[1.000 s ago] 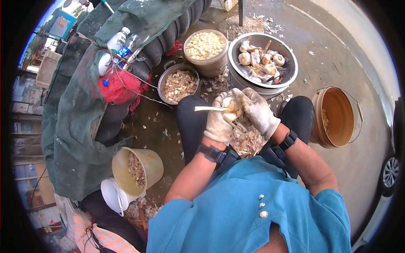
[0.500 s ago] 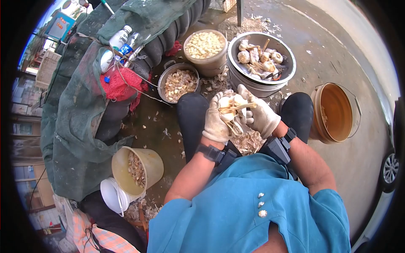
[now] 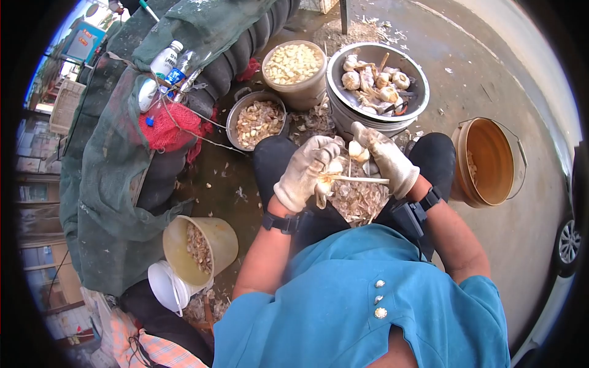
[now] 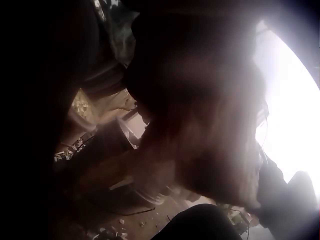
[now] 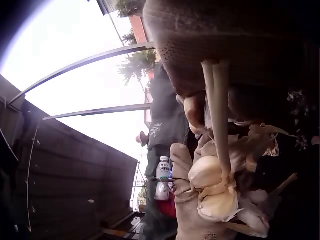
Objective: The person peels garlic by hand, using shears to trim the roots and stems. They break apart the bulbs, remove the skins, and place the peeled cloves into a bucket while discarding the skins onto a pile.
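Observation:
In the head view my gloved left hand [image 3: 307,170] holds an opened piece of garlic bulb [image 3: 326,183] with a long pale stalk pointing right. My gloved right hand [image 3: 392,162], a little to the right, pinches some garlic cloves [image 3: 358,152] at its fingertips. The right wrist view shows the broken bulb [image 5: 216,206] close up, bare cloves round its stalk, in the left glove's fingers. A clove [image 5: 194,111] shows beneath the right glove. Between the knees lies a heap of garlic skins [image 3: 359,205]. The left wrist view is dark and blurred.
Ahead stand a basin [image 3: 419,69] of garlic bulbs on a bucket, a bucket [image 3: 308,93] of peeled cloves and a pot [image 3: 232,126] of cloves and skins. An orange-brown bucket [image 3: 491,159] is at right. At left lie a tipped cream bucket [image 3: 224,242] and dark netting [image 3: 104,202].
The hands, close together around the bulb before, have drawn apart. The bulb has opened into two parts: the stalked part in the left hand, loose cloves in the right.

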The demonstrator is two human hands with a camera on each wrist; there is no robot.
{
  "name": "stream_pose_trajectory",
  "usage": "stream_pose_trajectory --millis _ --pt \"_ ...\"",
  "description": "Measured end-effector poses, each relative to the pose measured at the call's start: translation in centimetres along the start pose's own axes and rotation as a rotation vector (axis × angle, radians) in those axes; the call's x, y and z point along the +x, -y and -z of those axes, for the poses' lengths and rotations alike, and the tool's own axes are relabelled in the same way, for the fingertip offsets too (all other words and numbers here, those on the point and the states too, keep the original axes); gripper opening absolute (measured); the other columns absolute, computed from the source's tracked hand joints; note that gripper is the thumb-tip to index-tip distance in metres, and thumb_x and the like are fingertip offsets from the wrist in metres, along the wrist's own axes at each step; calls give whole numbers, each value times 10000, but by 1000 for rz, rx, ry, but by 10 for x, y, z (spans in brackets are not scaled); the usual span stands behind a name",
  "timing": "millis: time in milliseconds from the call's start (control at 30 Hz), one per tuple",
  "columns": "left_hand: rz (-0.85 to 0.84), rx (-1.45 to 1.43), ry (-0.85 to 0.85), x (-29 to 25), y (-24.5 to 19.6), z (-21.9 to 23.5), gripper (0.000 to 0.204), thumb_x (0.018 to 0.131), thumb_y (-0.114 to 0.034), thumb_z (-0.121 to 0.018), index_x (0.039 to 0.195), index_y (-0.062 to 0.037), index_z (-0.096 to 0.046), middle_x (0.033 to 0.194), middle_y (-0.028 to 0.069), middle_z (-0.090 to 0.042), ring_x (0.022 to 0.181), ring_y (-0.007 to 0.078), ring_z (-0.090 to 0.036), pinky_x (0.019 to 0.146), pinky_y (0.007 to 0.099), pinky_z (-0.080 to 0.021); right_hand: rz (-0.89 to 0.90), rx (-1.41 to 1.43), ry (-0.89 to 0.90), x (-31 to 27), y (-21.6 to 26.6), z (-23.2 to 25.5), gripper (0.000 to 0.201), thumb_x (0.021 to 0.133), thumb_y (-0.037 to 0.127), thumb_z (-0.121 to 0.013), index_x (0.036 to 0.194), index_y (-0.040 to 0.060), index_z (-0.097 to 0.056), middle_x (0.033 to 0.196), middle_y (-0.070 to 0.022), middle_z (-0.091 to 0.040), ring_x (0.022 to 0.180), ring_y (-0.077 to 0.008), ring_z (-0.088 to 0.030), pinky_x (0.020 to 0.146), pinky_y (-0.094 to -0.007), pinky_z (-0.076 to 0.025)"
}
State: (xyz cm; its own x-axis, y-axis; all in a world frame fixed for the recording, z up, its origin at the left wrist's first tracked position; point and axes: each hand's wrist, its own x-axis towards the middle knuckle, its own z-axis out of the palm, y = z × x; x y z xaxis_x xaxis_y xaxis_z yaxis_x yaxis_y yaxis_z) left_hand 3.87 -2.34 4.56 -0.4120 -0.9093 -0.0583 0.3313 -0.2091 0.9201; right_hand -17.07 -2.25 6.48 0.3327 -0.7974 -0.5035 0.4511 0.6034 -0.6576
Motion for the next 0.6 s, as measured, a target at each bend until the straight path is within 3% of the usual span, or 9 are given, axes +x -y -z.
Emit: stream_pose_trajectory --millis 67,100,200,267,300,400,533,567,600 --pt "66 57 72 0 -4 -8 334 959 -306 -598 1081 3 -571 1016 52 -623 892 106 -579 819 251 -478 108 -220 26 -2 -5 2 285 960 386 -597 1061 121 -578 887 26 -604 672 -17 -531 548 -188 -459" --pt "131 130 77 2 -5 -13 347 943 -307 -618 1092 1 -564 997 48 -618 880 114 -586 796 254 -484 105 -219 24 -2 -5 2 285 960 386 -597 1061 121 -578 887 26 -604 672 -17 -531 548 -188 -459" --pt "241 359 119 5 -7 -18 355 917 -289 -644 1105 -1 -555 992 45 -607 879 119 -581 775 252 -484 246 -642 38 -3 -2 -2 392 951 407 -596 1050 29 -583 936 -44 -633 864 -88 -588 750 -269 -505" --pt "-211 727 320 8 0 -16 338 914 -263 -635 1113 -3 -554 983 43 -596 886 113 -567 774 246 -478 194 -722 -10 -1 -2 -1 461 937 459 -597 1052 13 -588 937 -63 -641 875 -96 -581 742 -277 -498" --pt "312 51 201 5 -15 -29 316 930 -248 -614 1125 -7 -551 979 43 -585 900 110 -556 773 251 -476 172 -733 -18 -2 -1 -1 476 931 478 -597 1042 15 -591 925 -65 -639 867 -95 -575 741 -279 -496" --pt "206 -18 206 5 -5 -28 323 940 -263 -614 1130 -10 -548 970 33 -580 864 101 -550 742 236 -473 221 -760 -21 -1 -6 5 487 929 492 -594 1031 16 -594 910 -64 -635 845 -98 -572 729 -284 -496" --pt "265 -91 175 1 4 -23 354 952 -322 -614 1113 -13 -549 974 31 -584 827 85 -540 711 216 -464 324 -718 -18 5 -16 8 422 955 457 -572 999 38 -579 866 -37 -608 792 -80 -560 679 -264 -492" --pt "190 -66 160 -1 14 -19 368 952 -350 -612 1097 -18 -549 974 29 -584 813 80 -534 700 207 -460 322 -716 -18 4 -17 8 422 955 457 -572 999 38 -579 866 -37 -608 792 -80 -560 679 -264 -492" --pt "115 -41 146 -2 17 -20 383 952 -377 -611 1082 -23 -550 973 27 -584 798 74 -529 689 199 -455 217 -505 6 1 -13 3 368 965 440 -565 979 72 -570 822 -12 -586 726 -56 -538 607 -234 -465"
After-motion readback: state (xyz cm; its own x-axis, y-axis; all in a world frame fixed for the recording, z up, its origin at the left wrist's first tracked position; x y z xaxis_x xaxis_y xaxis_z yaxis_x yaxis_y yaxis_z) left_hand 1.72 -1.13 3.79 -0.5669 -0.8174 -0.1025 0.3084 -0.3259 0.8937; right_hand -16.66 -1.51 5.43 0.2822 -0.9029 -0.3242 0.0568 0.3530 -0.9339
